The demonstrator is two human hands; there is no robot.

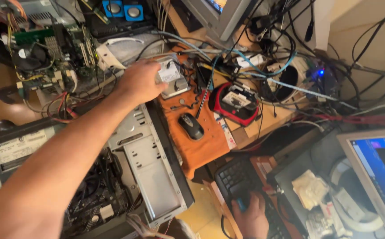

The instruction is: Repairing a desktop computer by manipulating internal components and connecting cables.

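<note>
One hard drive (pixel 173 79) sits on the orange cloth's (pixel 201 146) far edge, under the left hand (pixel 140 82) that grips it; the right hand (pixel 251 217) rests on the keyboard (pixel 236 179), holding nothing.

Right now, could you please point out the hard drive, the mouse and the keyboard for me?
hard drive (pixel 173 81): head view, on its metal top beside the left hand (pixel 140 82).
mouse (pixel 191 126): head view, on its back.
keyboard (pixel 236 178): head view, on its keys.

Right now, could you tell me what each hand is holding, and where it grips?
The left hand grips a silver hard drive by its left end. The right hand holds nothing; it rests on the black keyboard.
</note>
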